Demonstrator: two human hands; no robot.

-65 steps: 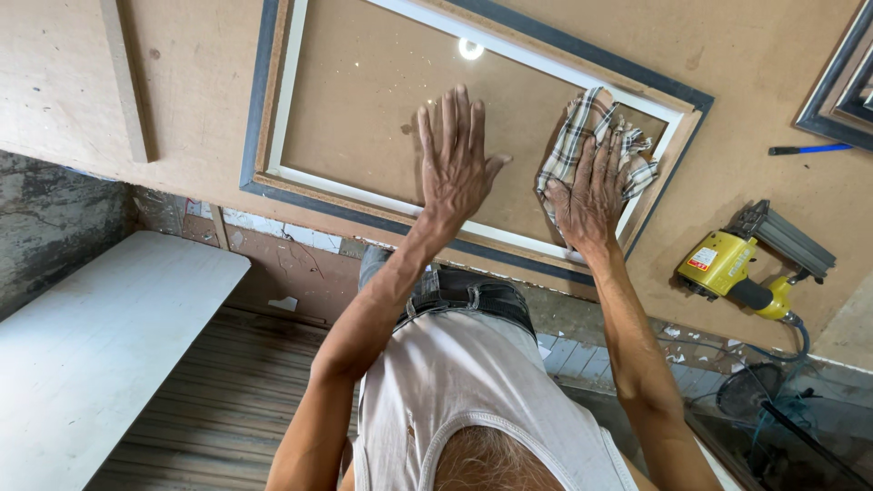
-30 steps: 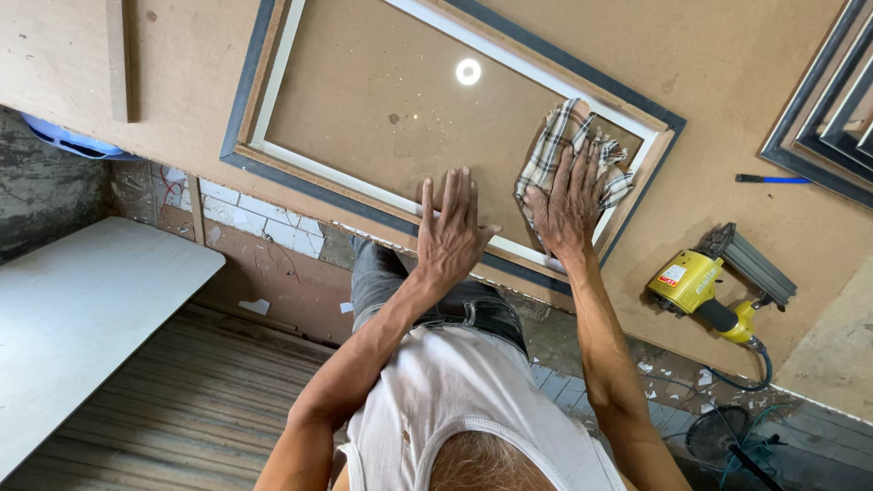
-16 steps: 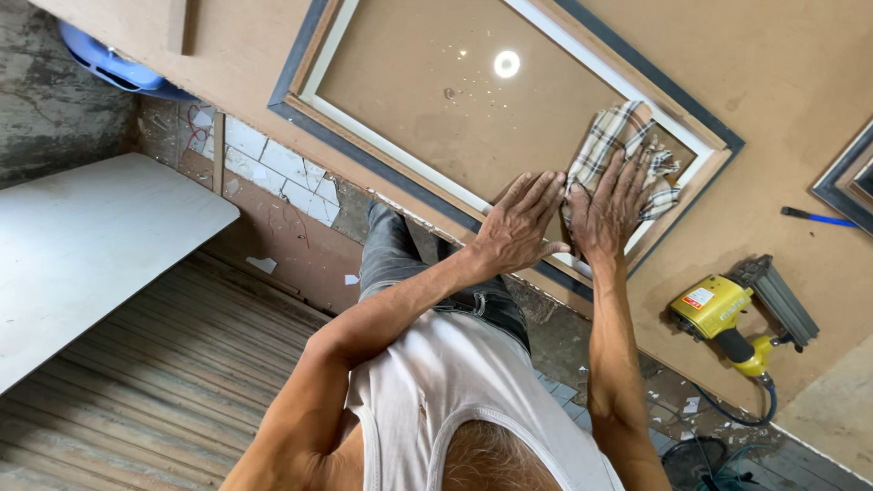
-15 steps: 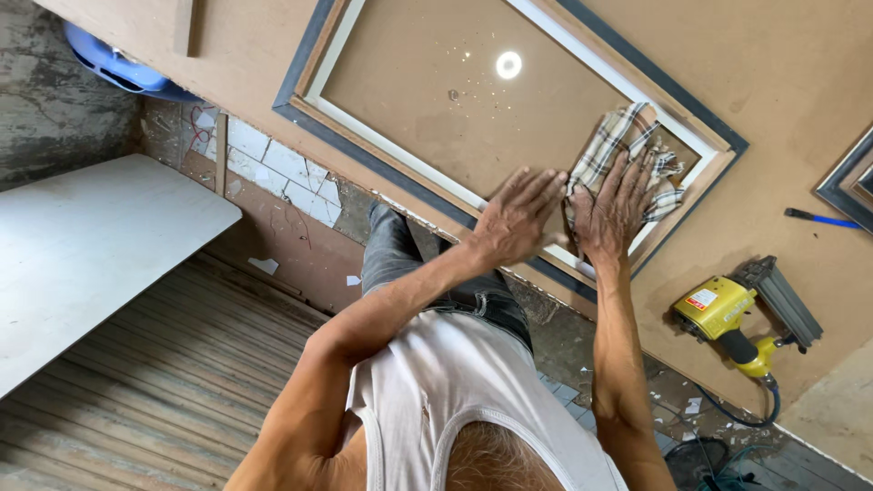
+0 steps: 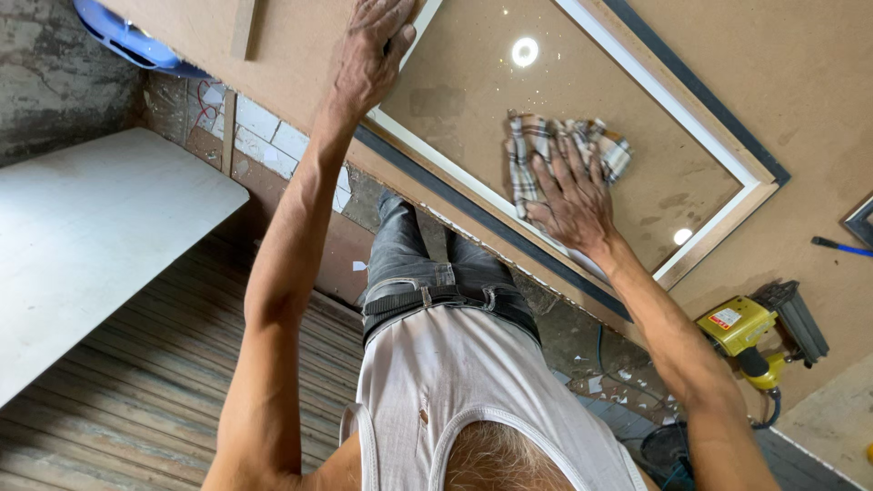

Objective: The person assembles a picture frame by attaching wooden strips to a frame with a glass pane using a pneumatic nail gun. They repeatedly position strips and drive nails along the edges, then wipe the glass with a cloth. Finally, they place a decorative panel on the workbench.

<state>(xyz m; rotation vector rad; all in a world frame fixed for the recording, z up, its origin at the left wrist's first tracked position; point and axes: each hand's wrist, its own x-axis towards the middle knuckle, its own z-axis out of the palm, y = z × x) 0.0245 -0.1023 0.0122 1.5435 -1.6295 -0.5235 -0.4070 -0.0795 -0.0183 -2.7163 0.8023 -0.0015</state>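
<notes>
A picture frame [image 5: 677, 86] with a white inner edge and dark outer edge lies flat on a brown workbench [image 5: 809, 82], glass reflecting a round light. My right hand [image 5: 568, 195] presses a checked cloth [image 5: 564, 150] flat on the glass near the frame's near rail. My left hand [image 5: 371, 50] rests palm down over the frame's left corner, fingers curled on its edge.
A yellow nail gun [image 5: 759, 332] with a hose sits on the bench at the right. A blue pen [image 5: 841, 245] lies at the far right. A white board [image 5: 86, 245] stands to the left over a wooden floor. A blue tub [image 5: 132, 36] shows at top left.
My left hand has slid from beside the cloth out to the frame's left corner. The cloth and right hand have moved inward over the glass.
</notes>
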